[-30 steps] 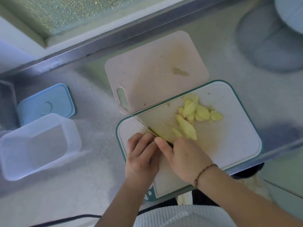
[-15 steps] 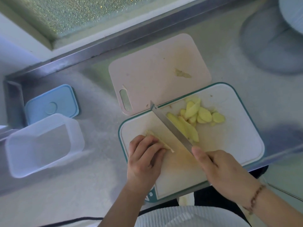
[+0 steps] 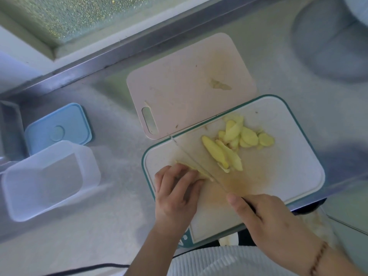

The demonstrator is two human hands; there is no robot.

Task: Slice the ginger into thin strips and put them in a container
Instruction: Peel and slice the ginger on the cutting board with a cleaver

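Note:
My left hand (image 3: 175, 192) presses a piece of ginger (image 3: 194, 171) flat on the white, teal-rimmed cutting board (image 3: 288, 172). My right hand (image 3: 264, 218) grips the handle of a knife (image 3: 191, 158). The blade runs edge-down along the right side of the held ginger, its tip near the board's far left edge. A pile of pale yellow ginger slices (image 3: 237, 144) lies on the board beyond the blade. The clear plastic container (image 3: 49, 178) stands empty at the left of the steel counter.
A pink cutting board (image 3: 179, 82) with a ginger scrap (image 3: 220, 85) lies behind the white one. A blue lid (image 3: 59, 127) rests behind the container. A grey round object (image 3: 334, 38) sits at the far right. The counter's front edge runs under the white board.
The knife was lifted away to the right with its blade flat, then came back down edge-on beside the ginger under my left hand. Two long slices now lie right of the blade.

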